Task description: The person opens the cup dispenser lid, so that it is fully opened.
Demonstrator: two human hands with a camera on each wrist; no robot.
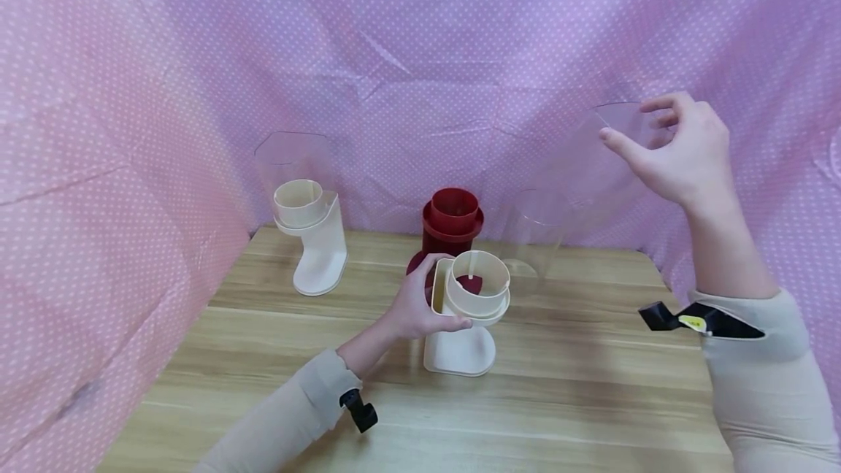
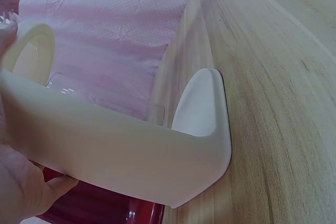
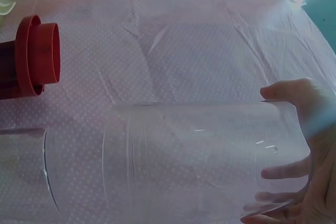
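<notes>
My left hand grips a white stand by its upright back, fingers behind and thumb along the near side. The stand is upright on the table, a cream ring at its top. In the left wrist view its tall back and rounded foot show, foot on the wood. Raised at the right, my right hand holds a clear cylinder by its upper end, fingers and thumb spread around the rim. The cylinder hangs tilted in the air, its lower end toward the stand side.
Behind the held stand is a red stand with a round collar. A second clear cylinder stands on the table to its right. At the back left, another white stand carries a clear container. Pink dotted cloth surrounds the table.
</notes>
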